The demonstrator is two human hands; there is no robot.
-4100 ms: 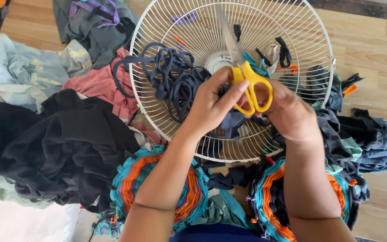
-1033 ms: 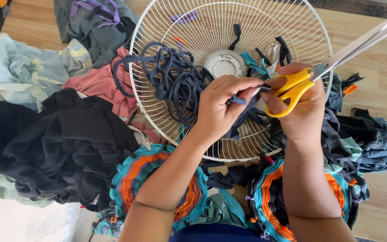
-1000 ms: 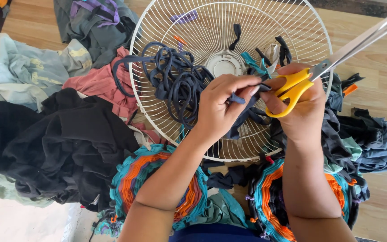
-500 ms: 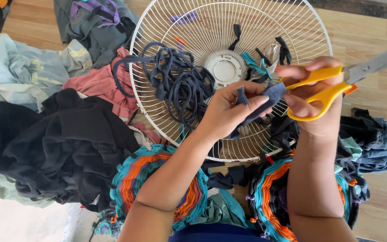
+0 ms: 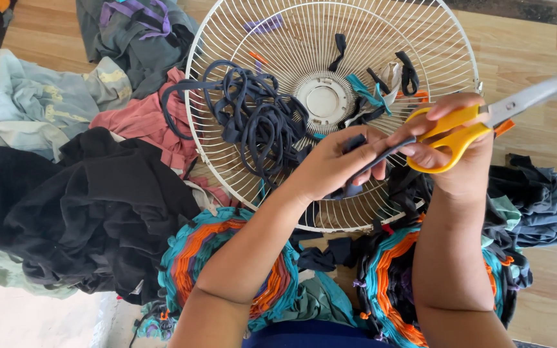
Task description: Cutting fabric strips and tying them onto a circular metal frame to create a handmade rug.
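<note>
So the left hand [image 5: 330,167] is curled around a dark navy fabric strip [image 5: 381,158], fingers pinched shut on it, and the strip runs tight over to the right hand [image 5: 459,151]. That hand has its fingers through the loops of yellow-handled scissors [image 5: 478,125], thumb in the upper loop, the rest wrapped closed around the lower one. The silver blades point off to the far right, and I honestly can't tell how far apart they are since they blur out at the edge.

Both hands sit over the near right part of a white wire fan guard [image 5: 278,32] lying flat on the wooden floor [image 5: 523,58]. On its left half is a tangled bundle of navy strips [image 5: 253,122], and a few short dark and teal scraps [image 5: 372,87] are knotted near the round hub [image 5: 322,100].

Left of the guard is a pinkish-red garment [image 5: 143,122], a grey one [image 5: 124,38] farther away, and a big black clothes pile [image 5: 78,206] closer in. Two round woven mats with teal and orange rings [image 5: 188,264] sit nearest, under the forearms. More dark cloth [image 5: 543,200] on the right. No labels or packaging I can make out anywhere.
</note>
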